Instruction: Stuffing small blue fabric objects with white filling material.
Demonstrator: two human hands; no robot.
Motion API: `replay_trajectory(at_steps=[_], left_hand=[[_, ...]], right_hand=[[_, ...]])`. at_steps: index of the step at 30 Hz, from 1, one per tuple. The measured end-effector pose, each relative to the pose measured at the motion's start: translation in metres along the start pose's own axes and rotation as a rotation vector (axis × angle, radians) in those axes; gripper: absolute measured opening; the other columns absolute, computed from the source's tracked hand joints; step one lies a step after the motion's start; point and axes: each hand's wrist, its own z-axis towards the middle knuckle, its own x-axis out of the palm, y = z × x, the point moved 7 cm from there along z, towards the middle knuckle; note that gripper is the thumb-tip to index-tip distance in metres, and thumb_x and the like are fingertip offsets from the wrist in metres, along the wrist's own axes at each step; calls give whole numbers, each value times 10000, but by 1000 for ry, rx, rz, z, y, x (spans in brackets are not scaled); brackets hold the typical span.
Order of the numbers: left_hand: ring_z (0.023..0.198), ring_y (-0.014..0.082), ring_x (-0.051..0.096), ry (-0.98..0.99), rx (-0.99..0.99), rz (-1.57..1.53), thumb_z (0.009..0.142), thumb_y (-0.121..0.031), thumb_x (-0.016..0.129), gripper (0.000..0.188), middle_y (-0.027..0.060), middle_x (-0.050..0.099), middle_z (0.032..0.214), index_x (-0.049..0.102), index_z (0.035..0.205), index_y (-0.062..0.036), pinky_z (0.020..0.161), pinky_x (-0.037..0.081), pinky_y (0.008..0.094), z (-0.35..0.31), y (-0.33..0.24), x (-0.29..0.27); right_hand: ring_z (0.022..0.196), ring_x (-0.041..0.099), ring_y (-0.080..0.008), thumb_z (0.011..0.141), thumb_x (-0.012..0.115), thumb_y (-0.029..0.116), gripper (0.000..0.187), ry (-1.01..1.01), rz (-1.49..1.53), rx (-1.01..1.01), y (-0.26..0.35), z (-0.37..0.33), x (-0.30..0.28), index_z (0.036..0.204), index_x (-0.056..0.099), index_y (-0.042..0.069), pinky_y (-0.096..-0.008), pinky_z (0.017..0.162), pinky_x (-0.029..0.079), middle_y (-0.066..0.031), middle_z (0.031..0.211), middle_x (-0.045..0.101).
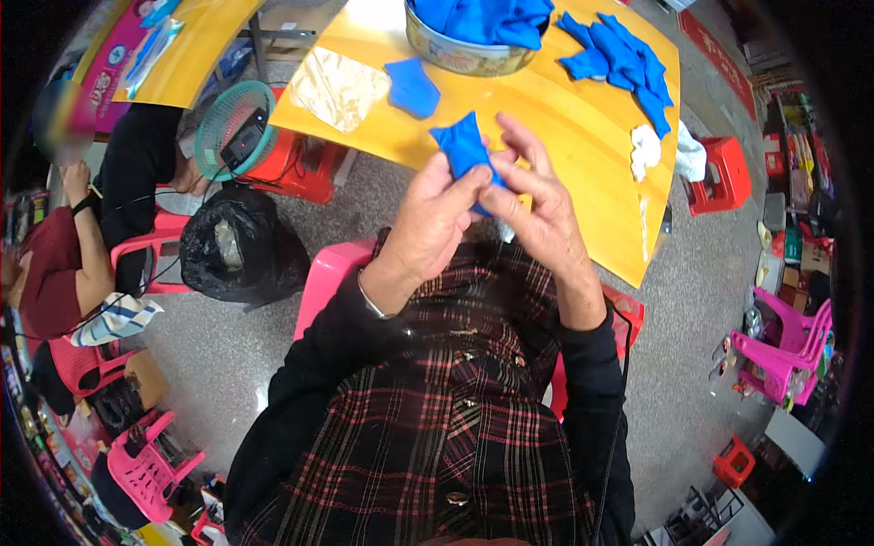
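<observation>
Between my hands, just in front of the table's near edge, is a small blue cloth piece (462, 146) with pointed corners. My left hand (423, 218) pinches it from the left, thumb on top. Fingers of my right hand (546, 205) press on its lower right part, while other fingers of that hand stretch upward. The lower end of the piece is partly hidden by my fingers. Beyond it on the table lie a flat blue cloth piece (412, 88) and a crumpled shiny gold cloth (339, 89).
A round tin (469, 60) heaped with blue cloth stands on the yellow table (583, 164). Several blue pointed pieces (624, 59) and a white fluffy clump (645, 150) lie at the right. A black bag (238, 246) sits on the floor; another person (64, 259) sits at left.
</observation>
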Motion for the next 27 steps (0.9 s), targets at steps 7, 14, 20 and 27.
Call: replay_trajectory(at_steps=[7, 14, 20, 27], left_hand=[[1081, 163, 586, 56, 2, 205, 912, -18, 585, 445, 86, 590, 1189, 439, 1332, -3, 930, 488, 300, -11, -6, -6], [978, 121, 600, 120, 76, -108, 911, -51, 617, 355, 37, 616, 1099, 520, 1252, -49, 852, 509, 274, -5, -8, 0], [808, 113, 616, 25, -13, 41, 905, -133, 661, 234, 48, 613, 953, 564, 1086, -21, 651, 522, 242, -12, -10, -13], [806, 95, 610, 39, 18, -163, 897, -169, 678, 281, 36, 616, 927, 563, 1105, -18, 644, 515, 230, -4, -15, -1]], right_hand=[[1390, 296, -345, 803, 707, 145, 374, 68, -199, -27, 29, 3, -1, 1168, 675, 70, -429, 1108, 261, -222, 1524, 253], [1396, 287, -351, 787, 707, 117, 558, 100, 453, -34, 22, -9, 9, 1322, 562, 50, -416, 1093, 281, -223, 1544, 207], [1369, 300, -379, 804, 726, 337, 581, 94, -396, -198, 33, 2, 5, 1311, 575, 95, -451, 1071, 298, -232, 1522, 258], [1371, 320, -392, 858, 662, 366, 599, 146, 139, 63, 4, -14, 6, 1351, 521, 55, -450, 1106, 267, -252, 1511, 262]])
